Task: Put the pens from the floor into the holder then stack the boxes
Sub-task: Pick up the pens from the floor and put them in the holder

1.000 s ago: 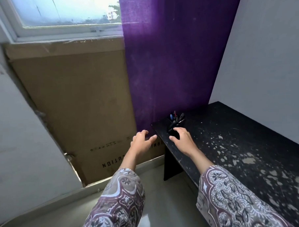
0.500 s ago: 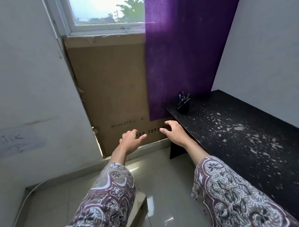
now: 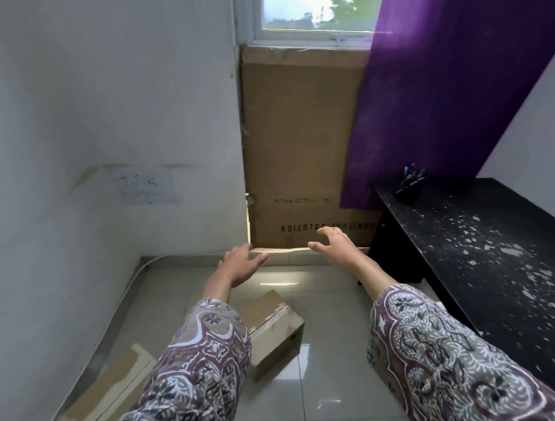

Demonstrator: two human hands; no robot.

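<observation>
Daylight enters from the window [image 3: 316,9] at the top, overexposed to near white, leaving the room softly lit, with a bright glare patch on the glossy floor tiles [image 3: 324,303], wide-angle bending of the walls at the edges, and slight motion blur throughout

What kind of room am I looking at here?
Probably a small, sparsely furnished room in a home or office: a window with a purple curtain, a worn black desk holding a pen holder, and cardboard boxes on the tiled floor.
</observation>
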